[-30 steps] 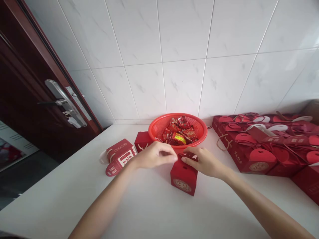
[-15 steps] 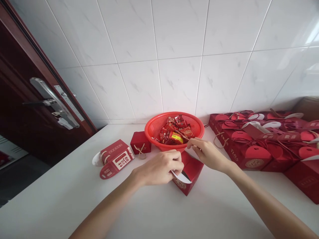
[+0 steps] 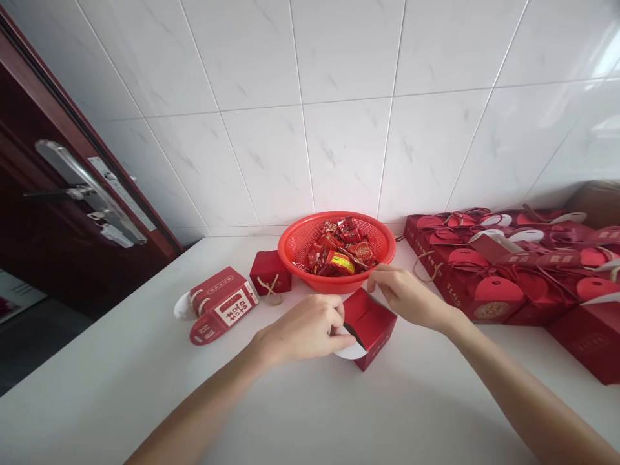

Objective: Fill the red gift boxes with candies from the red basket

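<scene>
A small red gift box (image 3: 370,323), its top open, stands on the white table between my hands. My left hand (image 3: 307,326) is closed at the box's near left side, thumb on the white underside of a folded-out flap (image 3: 352,352). At the far right edge of the box is my right hand (image 3: 407,297), fingers bent and pinched at the rim; the fingertips are partly hidden. Just behind the box sits a red plastic basket (image 3: 289,242) holding several wrapped candies (image 3: 334,252), one with a yellow label.
Left of the basket stand a closed red box with a twine bow (image 3: 270,274) and a red box lying on its side (image 3: 223,303). Many tied red boxes (image 3: 489,290) fill the right side. Behind are a tiled wall (image 3: 349,155) and a dark red door (image 3: 53,245).
The near flap is bent further outward, and more of the box's red inside shows. My left hand has shifted slightly left; the right stays by the far edge. The camera view has moved a little.
</scene>
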Motion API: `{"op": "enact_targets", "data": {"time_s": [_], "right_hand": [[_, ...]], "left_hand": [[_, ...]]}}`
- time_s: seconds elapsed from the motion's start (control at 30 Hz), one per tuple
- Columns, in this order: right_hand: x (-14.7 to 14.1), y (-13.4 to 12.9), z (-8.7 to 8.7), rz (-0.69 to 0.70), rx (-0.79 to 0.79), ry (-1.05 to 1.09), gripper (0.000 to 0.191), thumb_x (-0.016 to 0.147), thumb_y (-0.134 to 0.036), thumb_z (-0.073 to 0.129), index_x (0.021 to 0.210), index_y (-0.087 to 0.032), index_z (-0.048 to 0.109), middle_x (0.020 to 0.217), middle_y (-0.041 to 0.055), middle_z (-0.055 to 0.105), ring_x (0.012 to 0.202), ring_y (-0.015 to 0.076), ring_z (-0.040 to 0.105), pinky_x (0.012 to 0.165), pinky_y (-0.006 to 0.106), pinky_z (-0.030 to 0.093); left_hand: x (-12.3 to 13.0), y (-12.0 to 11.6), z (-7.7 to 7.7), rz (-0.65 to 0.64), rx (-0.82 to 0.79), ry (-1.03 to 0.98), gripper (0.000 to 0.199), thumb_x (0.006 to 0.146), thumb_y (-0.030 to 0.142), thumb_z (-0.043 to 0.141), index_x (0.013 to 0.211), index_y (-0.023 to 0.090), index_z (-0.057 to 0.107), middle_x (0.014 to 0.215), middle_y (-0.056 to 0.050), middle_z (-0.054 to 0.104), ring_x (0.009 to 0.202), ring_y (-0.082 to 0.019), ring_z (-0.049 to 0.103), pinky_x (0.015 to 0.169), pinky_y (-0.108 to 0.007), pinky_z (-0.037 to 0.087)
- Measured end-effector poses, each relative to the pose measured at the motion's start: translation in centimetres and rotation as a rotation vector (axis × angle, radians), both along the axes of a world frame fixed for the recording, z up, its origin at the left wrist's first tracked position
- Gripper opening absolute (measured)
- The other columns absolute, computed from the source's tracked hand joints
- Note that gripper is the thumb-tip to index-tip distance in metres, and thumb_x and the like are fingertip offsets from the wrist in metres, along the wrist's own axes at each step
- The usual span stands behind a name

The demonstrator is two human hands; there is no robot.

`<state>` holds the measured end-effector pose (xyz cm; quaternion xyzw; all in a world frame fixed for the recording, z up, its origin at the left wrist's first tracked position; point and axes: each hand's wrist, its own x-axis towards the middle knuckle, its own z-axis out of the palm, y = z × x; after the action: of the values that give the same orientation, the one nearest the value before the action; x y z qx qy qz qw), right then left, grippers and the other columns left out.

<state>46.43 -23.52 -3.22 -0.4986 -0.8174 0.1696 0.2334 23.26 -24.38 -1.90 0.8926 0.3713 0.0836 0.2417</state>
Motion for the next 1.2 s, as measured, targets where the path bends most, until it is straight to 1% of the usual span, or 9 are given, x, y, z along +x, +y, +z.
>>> {"op": "enact_targets", "data": {"time_s": [0.1,0.23,0.37,0.5,0.57,0.8,0.93,1.07,1.2], "right_hand": [[0.0,-0.1,0.1,0.026,-0.028,-0.003,0.034,0.079,0.003,0.036,0.076,-0.019,0.062,0.091,0.006,0.066,0.072,0.0149,0.057,0.067,0.028,0.043],[-0.1,-0.4,0.4,0.043,-0.052,0.019,0.035,0.078,0.003,0.036,0.076,-0.019,0.063,0.092,0.0061,0.066,0.075,0.0159,0.058,0.068,0.029,0.044],[-0.3,-0.7,0.7,0.067,-0.073,-0.071,0.038,0.074,0.008,0.035,0.076,-0.019,0.063,0.091,0.0052,0.064,0.073,0.0154,0.055,0.065,0.027,0.04],[-0.6,-1.0,0.9,0.091,-0.098,-0.203,0.041,0.07,0.011,0.035,0.078,-0.017,0.064,0.095,0.0057,0.061,0.071,0.0141,0.055,0.061,0.026,0.036],[-0.7,-1.1,0.9,0.101,-0.092,-0.229,0.04,0.07,0.011,0.035,0.077,-0.017,0.063,0.095,0.0056,0.06,0.07,0.0139,0.054,0.06,0.026,0.035],[-0.6,-1.5,1.4,0.157,-0.101,-0.251,0.044,0.071,0.009,0.035,0.082,-0.019,0.067,0.099,0.0054,0.061,0.068,0.0128,0.055,0.058,0.026,0.036],[-0.7,-1.4,1.6,0.214,-0.124,-0.222,0.042,0.076,0.006,0.036,0.084,-0.02,0.068,0.103,0.0056,0.062,0.081,0.0154,0.061,0.065,0.027,0.041],[-1.3,-1.2,1.5,0.2,-0.139,-0.301,0.028,0.086,-0.003,0.04,0.077,-0.018,0.061,0.101,0.0076,0.061,0.08,0.0167,0.061,0.067,0.029,0.043],[-1.9,-1.4,1.6,0.227,-0.138,-0.279,0.028,0.098,-0.019,0.038,0.075,-0.019,0.053,0.094,0.0068,0.06,0.077,0.0167,0.058,0.071,0.032,0.045]], "left_hand": [[0.4,-0.2,-0.5,0.105,0.035,-0.026,0.037,0.084,0.031,0.065,0.051,0.017,0.056,0.078,-0.002,0.063,0.066,-0.013,0.055,0.061,-0.027,0.038],[0.5,-0.4,-0.7,0.226,0.098,0.016,0.023,0.084,0.034,0.064,0.067,0.019,0.063,0.078,-0.002,0.062,0.072,-0.017,0.059,0.063,-0.028,0.04],[0.8,-0.5,-0.5,0.245,0.186,0.094,0.012,0.082,0.032,0.066,0.08,0.02,0.064,0.09,-0.001,0.062,0.07,-0.016,0.059,0.062,-0.028,0.04],[1.3,-0.5,-0.5,0.19,0.267,0.076,0.011,0.081,0.027,0.07,0.082,0.021,0.06,0.087,-0.001,0.064,0.083,-0.02,0.062,0.071,-0.029,0.044],[1.5,-0.5,-0.5,0.174,0.244,0.068,0.012,0.081,0.025,0.07,0.081,0.02,0.059,0.084,-0.001,0.065,0.084,-0.021,0.063,0.073,-0.03,0.045],[1.6,-0.1,-0.2,0.216,0.111,0.053,0.015,0.077,0.027,0.07,0.078,0.021,0.056,0.085,-0.002,0.066,0.081,-0.021,0.063,0.067,-0.03,0.043],[1.6,0.1,-0.3,0.208,0.084,0.052,0.016,0.072,0.026,0.069,0.076,0.021,0.054,0.085,-0.002,0.063,0.08,-0.021,0.062,0.065,-0.031,0.04],[1.7,0.0,-0.3,0.178,0.075,0.028,0.016,0.07,0.021,0.067,0.081,0.021,0.054,0.09,-0.003,0.061,0.09,-0.023,0.062,0.069,-0.03,0.042],[2.0,-0.5,-0.1,0.193,0.045,0.093,0.024,0.07,0.028,0.071,0.086,0.02,0.055,0.096,-0.005,0.06,0.091,-0.026,0.062,0.068,-0.031,0.043]]}}
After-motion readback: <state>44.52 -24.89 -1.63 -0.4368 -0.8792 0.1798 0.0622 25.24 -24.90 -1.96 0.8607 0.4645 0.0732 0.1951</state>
